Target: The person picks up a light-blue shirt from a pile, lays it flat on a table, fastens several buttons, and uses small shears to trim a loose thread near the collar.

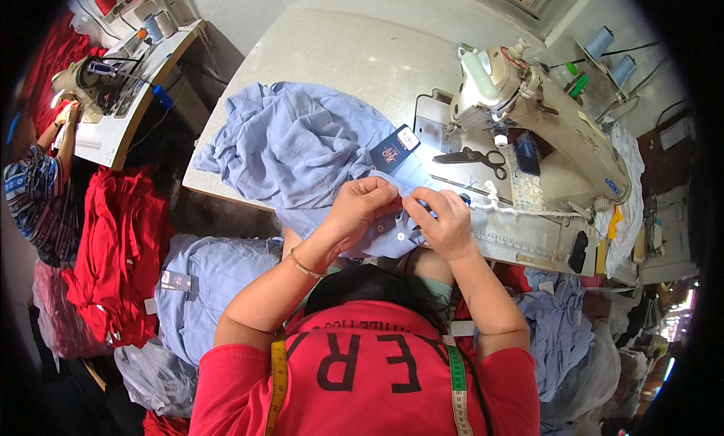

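A light blue buttoned shirt (294, 138) lies bunched on the table's near edge, its lower part hanging toward my lap. My left hand (362, 210) pinches the edge of this shirt between thumb and fingers. Close beside it, fingertips nearly touching, my right hand (445, 223) is closed on the same edge. White buttons (400, 236) show on the cloth below my fingers. A dark blue hang tag (391, 151) with a white sticker rests just beyond my hands. Some small dark blue thing (464, 200) shows by my right hand; whether I hold it, I cannot tell.
A sewing machine (539, 112) stands at the right, with black scissors (475, 159) and a phone (527, 152) near it. Folded blue garments (215, 285) and a red pile (124, 255) are at my left. Another person (45, 187) works at a second machine (84, 85).
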### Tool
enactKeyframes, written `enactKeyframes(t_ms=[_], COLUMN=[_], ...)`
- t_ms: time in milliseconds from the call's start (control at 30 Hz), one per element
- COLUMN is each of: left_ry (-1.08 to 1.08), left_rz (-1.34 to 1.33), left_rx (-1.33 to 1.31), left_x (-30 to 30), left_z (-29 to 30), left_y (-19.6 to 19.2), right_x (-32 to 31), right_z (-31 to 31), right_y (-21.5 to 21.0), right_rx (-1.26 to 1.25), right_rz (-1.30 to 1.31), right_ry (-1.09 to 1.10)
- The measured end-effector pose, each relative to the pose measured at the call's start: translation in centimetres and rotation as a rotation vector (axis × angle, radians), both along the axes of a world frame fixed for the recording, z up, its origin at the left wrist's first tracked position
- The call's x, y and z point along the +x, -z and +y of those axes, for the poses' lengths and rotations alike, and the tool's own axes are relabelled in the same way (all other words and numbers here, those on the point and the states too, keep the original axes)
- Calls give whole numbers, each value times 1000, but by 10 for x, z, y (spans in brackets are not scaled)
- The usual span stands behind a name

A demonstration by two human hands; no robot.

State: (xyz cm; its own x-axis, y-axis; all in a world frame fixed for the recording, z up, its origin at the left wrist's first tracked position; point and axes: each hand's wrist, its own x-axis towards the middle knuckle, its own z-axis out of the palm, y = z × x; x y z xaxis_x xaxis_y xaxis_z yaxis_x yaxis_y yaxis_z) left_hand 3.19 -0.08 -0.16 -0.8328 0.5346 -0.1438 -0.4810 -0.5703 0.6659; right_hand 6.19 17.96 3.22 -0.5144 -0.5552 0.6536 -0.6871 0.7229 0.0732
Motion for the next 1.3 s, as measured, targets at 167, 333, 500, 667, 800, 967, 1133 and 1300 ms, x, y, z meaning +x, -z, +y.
enactKeyframes(t_ms=[167,333,500,667,800,967,1133,1300], left_ry=[68,51,-15,-66,-132,-188,-383,-429], left_rz=[-30,-25,-32,99,194,314,661,728], left_rx=[-28,-12,-61,-241,-321,-524,-731,-721], left_x=[-1,-3,1,3,6,10,11,10], left_z=[-2,-2,0,4,7,10,15,16], left_y=[-7,0,-1,-2,-1,-2,11,10], right_x=[-2,0,3,3,1,-1,-3,-6], right_z=[-1,2,-4,-10,-13,-12,-12,-11], right_y=[1,4,-5,-16,-16,-18,-21,-11], right_rx=[-20,-19,-321,-597,-538,-470,-360,-304], right_rz=[34,-15,-268,-551,-548,-578,-561,-492], right_ry=[-46,-41,15,104,118,162,180,275])
